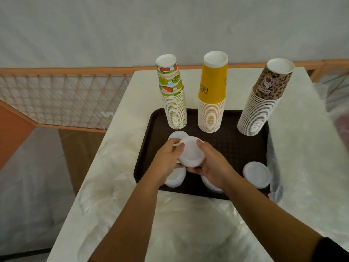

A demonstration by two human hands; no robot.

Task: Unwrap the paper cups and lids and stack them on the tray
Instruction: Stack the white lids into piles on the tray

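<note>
A dark brown plastic tray carries three upside-down stacks of paper cups along its far edge: fruit-patterned, yellow and leopard-print. Loose white plastic lids lie along its near edge. Above the tray, a small stack of white lids sits between the left hand and right hand, fingers curled round its sides.

We counted three upside-down stacks of paper cups on one dark brown tray: a fruit-print stack, a yellow stack and a leopard-print stack, though the cups in each were too many and too tightly nested to number. There were five white lid piles: one held stack between two hands, the left hand and right hand, and four on the tray.
</note>
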